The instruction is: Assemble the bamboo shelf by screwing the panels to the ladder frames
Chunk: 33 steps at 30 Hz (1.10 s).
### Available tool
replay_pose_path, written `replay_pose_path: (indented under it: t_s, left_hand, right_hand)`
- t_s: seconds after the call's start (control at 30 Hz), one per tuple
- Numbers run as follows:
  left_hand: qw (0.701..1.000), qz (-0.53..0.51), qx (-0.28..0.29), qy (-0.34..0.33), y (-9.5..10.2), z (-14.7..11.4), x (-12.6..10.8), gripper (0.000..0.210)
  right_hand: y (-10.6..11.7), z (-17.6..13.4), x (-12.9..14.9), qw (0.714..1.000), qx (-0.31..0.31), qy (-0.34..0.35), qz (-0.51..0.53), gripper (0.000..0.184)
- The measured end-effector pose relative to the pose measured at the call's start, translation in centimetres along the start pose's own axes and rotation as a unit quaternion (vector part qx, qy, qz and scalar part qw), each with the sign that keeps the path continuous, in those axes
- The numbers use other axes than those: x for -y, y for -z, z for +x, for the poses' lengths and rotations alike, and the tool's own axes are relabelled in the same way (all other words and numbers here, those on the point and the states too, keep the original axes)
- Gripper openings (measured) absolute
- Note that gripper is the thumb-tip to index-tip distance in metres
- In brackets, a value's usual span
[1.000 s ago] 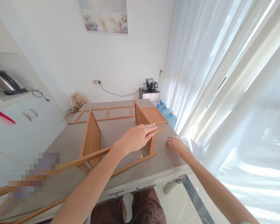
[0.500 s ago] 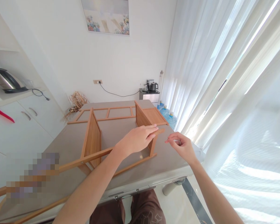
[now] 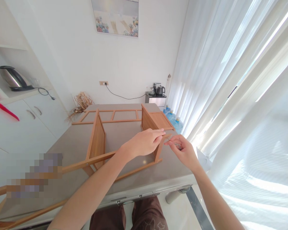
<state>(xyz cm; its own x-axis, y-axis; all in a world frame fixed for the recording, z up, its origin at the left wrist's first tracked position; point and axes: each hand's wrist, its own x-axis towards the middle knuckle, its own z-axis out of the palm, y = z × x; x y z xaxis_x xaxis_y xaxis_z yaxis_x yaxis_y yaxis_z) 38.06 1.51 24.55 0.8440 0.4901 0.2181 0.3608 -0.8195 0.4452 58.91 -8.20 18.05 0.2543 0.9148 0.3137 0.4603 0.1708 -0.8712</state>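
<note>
A partly joined wooden frame [image 3: 100, 157] with upright wooden panels stands on the grey table. My left hand [image 3: 145, 142] is closed around the right end of its long front rail, fingers along the top and thumb at the near side. My right hand [image 3: 182, 150] is just right of that rail end, its fingers pinched on a thin metal hex key [image 3: 178, 145]. The key's tip points at the rail end; whether it sits in a screw is too small to tell. One wooden panel [image 3: 100, 137] rises on the left, another [image 3: 150, 118] on the right.
A flat ladder-like wooden frame [image 3: 112, 115] and a wooden panel [image 3: 162, 119] lie at the table's far side. White curtains [image 3: 230, 80] hang close on the right. A kettle [image 3: 14, 78] stands on the left cabinet. Beyond the left rail is a pixelated patch.
My right hand has moved left to the rail end, and the thin metal key now shows in its fingers. My left hand stays on the rail. The view has shifted slightly.
</note>
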Motion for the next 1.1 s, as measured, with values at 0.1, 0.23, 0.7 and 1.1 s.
replay_pose_path:
  t_s: [0.1, 0.23, 0.7, 1.1]
  left_hand:
    - [1.000, 0.009, 0.026, 0.011, 0.8, 0.3, -0.2, 0.051]
    - [0.999, 0.012, 0.047, 0.013, 1.6, 0.7, 0.0, 0.054]
    - [0.970, 0.201, 0.104, -0.092, 3.3, 5.8, -0.1, 0.030]
    - [0.950, 0.245, 0.145, -0.129, 4.4, 6.7, 1.0, 0.024]
  right_hand:
    - [-0.1, 0.2, -0.1, 1.000, 0.006, 0.007, -0.013, 0.034]
    - [-0.4, 0.2, 0.0, 1.000, 0.003, 0.015, -0.025, 0.030]
    - [-1.3, -0.5, -1.6, 1.000, -0.027, 0.009, -0.002, 0.029]
    - [-1.5, 0.0, -2.1, 0.999, -0.041, 0.031, 0.007, 0.029]
